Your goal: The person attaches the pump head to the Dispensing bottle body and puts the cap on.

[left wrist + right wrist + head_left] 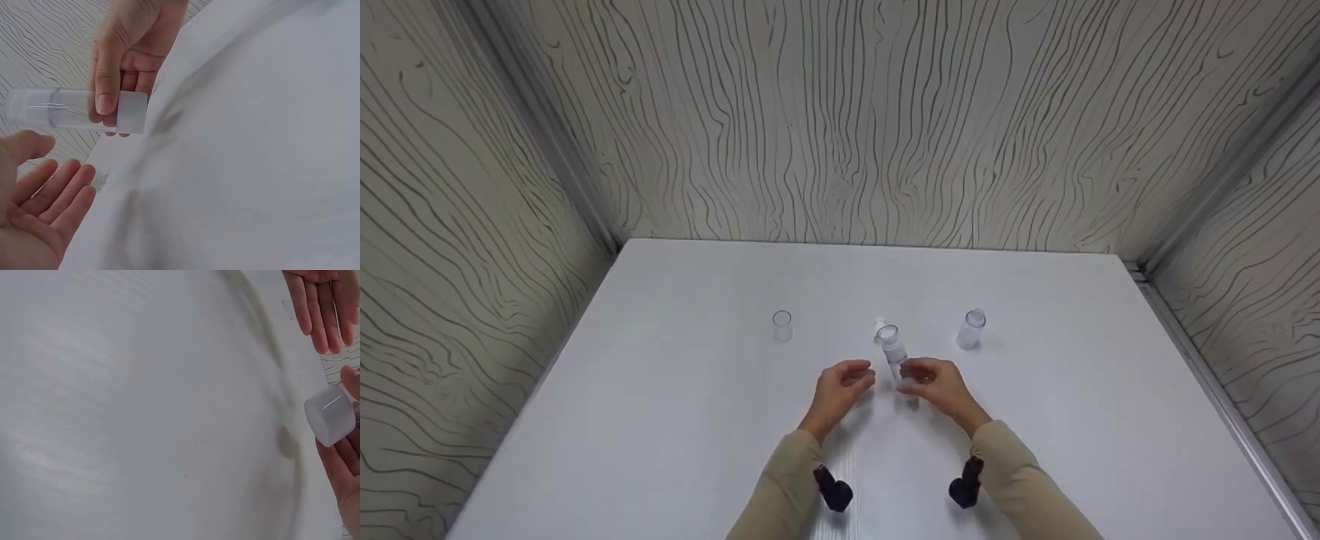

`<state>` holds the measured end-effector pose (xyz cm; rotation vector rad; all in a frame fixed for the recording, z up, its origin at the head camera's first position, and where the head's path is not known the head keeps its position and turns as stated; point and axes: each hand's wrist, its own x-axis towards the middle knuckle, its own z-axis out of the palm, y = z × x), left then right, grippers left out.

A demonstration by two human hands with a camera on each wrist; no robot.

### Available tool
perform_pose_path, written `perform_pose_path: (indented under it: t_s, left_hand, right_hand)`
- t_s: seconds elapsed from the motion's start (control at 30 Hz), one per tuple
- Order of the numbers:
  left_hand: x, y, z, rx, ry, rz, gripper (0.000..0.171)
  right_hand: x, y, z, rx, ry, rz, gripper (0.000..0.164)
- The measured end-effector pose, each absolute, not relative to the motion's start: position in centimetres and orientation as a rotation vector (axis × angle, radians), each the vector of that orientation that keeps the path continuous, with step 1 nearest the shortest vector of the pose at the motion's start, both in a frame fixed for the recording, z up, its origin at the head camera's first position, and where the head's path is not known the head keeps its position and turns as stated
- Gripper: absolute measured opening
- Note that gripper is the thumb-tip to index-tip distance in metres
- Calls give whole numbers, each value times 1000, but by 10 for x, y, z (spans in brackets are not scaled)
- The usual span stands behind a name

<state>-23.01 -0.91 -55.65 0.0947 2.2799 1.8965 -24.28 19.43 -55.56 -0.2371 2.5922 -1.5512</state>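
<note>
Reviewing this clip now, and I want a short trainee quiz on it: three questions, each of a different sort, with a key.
1. Multiple choice: which hand holds the clear bottle?
a) left only
b) right only
c) both

2. True or false: the left hand has its fingers wrapped round the bottle.

3. Fill in the gap: in the head view, the small clear cylinder on the table is to the ____ of the bottle.

Key
1: b, the right hand grips it.
2: False, the left hand is open and apart from it.
3: left
</note>
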Motion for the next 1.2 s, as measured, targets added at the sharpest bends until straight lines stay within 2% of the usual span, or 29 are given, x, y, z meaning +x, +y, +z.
perform_pose_path:
  t_s: [0.37, 0.87, 1.2]
  left_hand:
    - [-228, -14, -568, 50, 2265, 1968, 32]
    - [-225, -18, -575, -63, 2235, 2020, 28]
    - [-224, -17, -577, -41, 2234, 2031, 27]
  right_hand:
    - [-244, 193, -560, 46, 2556, -1613, 40]
    - [-251, 199, -564, 159, 2567, -1636, 35]
    - [-253, 201, -565, 212, 2621, -1663, 35]
